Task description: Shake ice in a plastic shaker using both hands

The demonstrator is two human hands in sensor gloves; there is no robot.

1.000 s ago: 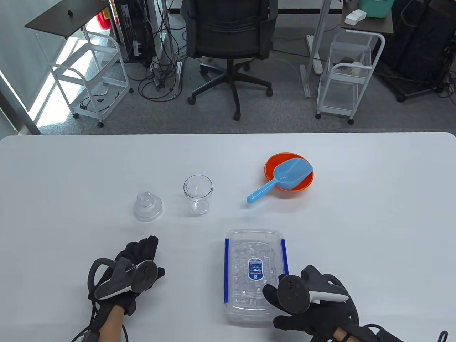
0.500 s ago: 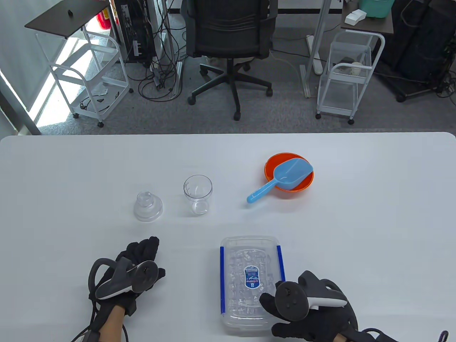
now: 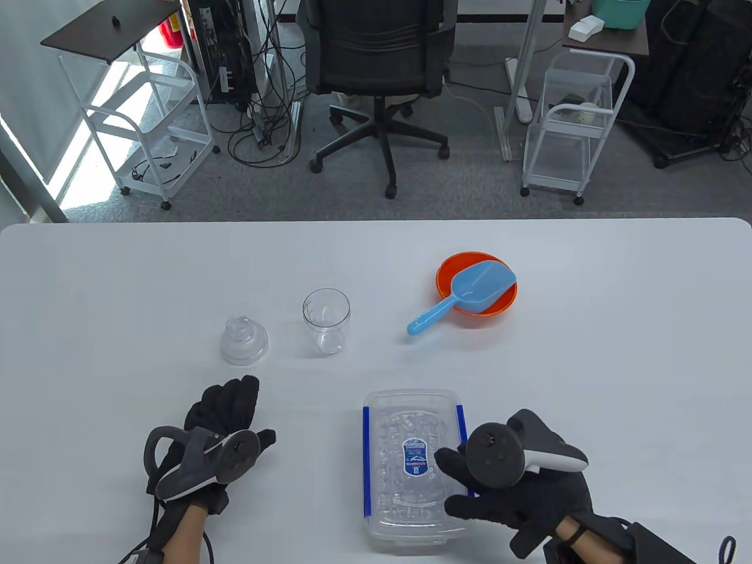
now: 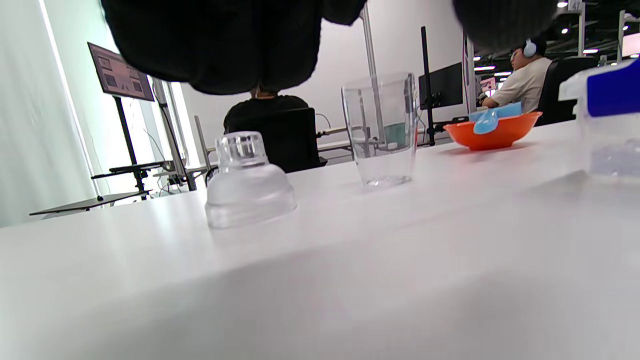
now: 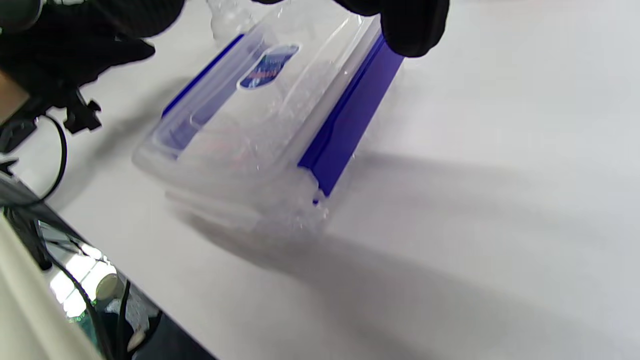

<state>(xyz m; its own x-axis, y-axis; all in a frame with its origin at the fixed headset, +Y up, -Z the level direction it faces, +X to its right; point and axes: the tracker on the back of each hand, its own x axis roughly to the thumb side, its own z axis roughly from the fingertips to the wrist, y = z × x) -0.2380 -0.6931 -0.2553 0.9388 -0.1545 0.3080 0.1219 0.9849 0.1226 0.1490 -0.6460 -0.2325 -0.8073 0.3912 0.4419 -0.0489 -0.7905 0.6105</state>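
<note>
Scoop (image 3: 464, 296) resting in orange bowl (image 3: 499, 305), beyond the lidded ice box (image 3: 411, 464). Shaker cup (image 3: 326, 320) stands upright beside its domed lid (image 3: 244, 341), nothing between them. Left hand (image 3: 220, 432) lies flat, fingers straight. Right hand (image 3: 517, 476), fingers loosely spread, has risen above the box's right latch; the box has slid nearer.

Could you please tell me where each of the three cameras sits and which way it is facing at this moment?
Table view: high above the near edge, looking down at the white table; shows left hand and right hand.
Left wrist view: low over the tabletop, facing the shaker lid and shaker cup; gloved fingers on top.
Right wrist view: tilted down at the ice box; a fingertip touches its blue clip.
The wrist views share the ice box.
</note>
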